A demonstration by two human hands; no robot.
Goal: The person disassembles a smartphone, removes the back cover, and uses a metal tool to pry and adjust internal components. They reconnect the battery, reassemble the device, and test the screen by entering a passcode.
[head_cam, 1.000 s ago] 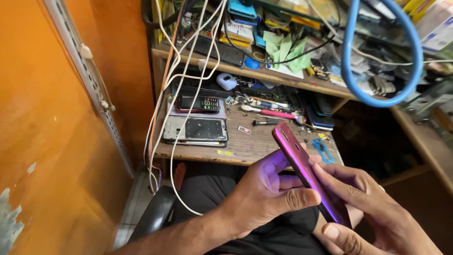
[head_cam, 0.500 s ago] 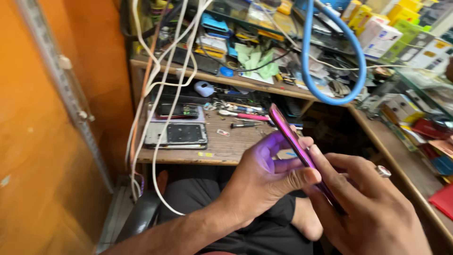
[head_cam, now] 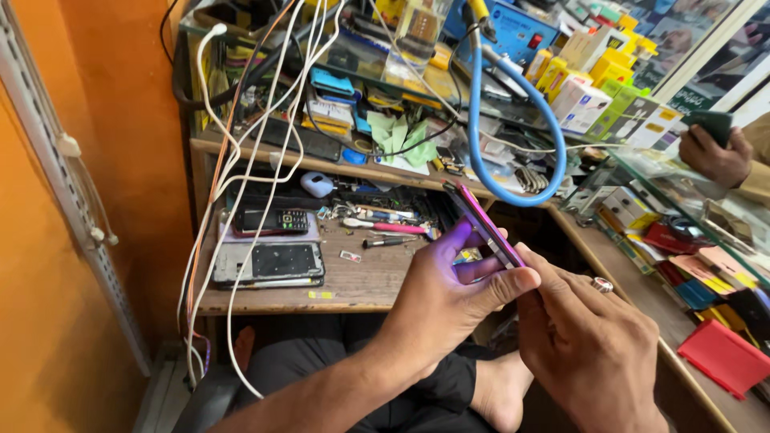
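- Left hand [head_cam: 445, 301]: clasped around the lower end of a slim pink-edged phone [head_cam: 484, 225], thumb pressed along its near side, fingers curled behind it.
- Right hand [head_cam: 589, 345]: gripping the same phone from the right, fingertips [head_cam: 531, 258] laid against its edge; ring [head_cam: 602, 284] worn on one finger.
- Phone: held edge-on and tilted, raised above the lap, in front of the wooden workbench [head_cam: 353, 281] and clear of its surface.
- On the workbench, left part: opened phone frame [head_cam: 269, 265] lying flat, small keypad phone [head_cam: 273, 220] just behind it.
- Centre of the bench: pink-handled tool [head_cam: 385, 227] and dark screwdriver [head_cam: 389, 240], near each other.
- Hanging from above: white cables [head_cam: 241, 176] on the left, blue hose loop [head_cam: 517, 120] over the shelf.
- Far right, upper corner: another person's hand [head_cam: 714, 152] holding a dark phone [head_cam: 710, 124] above the glass counter [head_cam: 682, 192].
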